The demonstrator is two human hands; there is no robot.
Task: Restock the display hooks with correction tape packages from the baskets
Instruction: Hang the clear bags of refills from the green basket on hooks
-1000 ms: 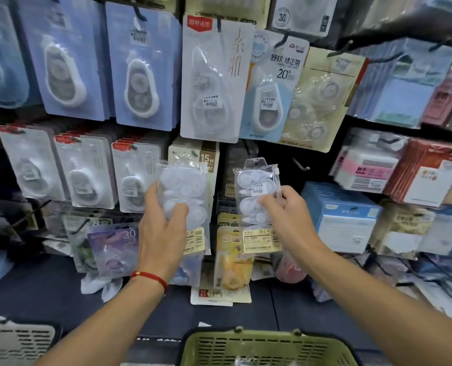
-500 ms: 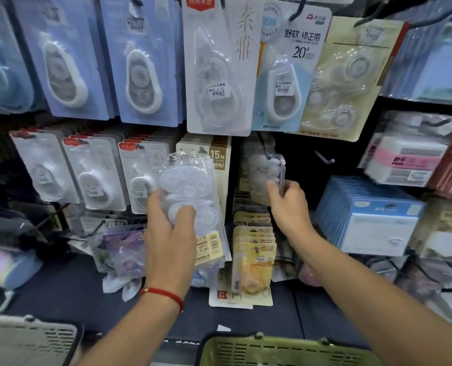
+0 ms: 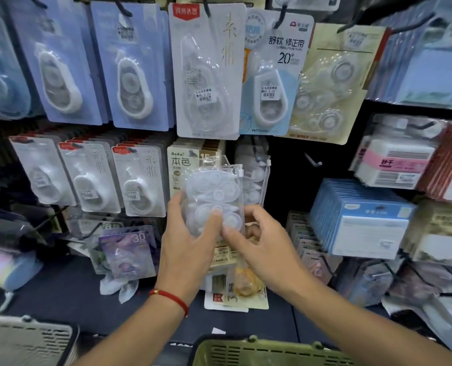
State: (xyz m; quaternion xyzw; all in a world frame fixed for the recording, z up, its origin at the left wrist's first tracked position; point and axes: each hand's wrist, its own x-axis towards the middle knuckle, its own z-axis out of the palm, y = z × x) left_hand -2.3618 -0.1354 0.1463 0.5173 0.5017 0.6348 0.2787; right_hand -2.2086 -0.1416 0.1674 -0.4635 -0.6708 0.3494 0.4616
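Both forearms reach up from the bottom edge toward the middle of the display wall. The left hand, with a red string bracelet on the wrist, grips a clear bag of correction tapes from the left side, thumb across the front and fingers curled behind it. The right hand comes in from the right and pinches the lower right edge of the same bag with fingertips and thumb. The bag is held upright in front of the middle row of hooks, overlapping a beige card pack behind it. Just behind and to the right, a second clear bag hangs on a hook, partly covered by the held one. An empty hook sticks out of the dark panel to the right. The green basket is cut off at the bottom edge, as is the grey basket at lower left; their contents are out of view. The print on the held bag's label is hidden by the hands.
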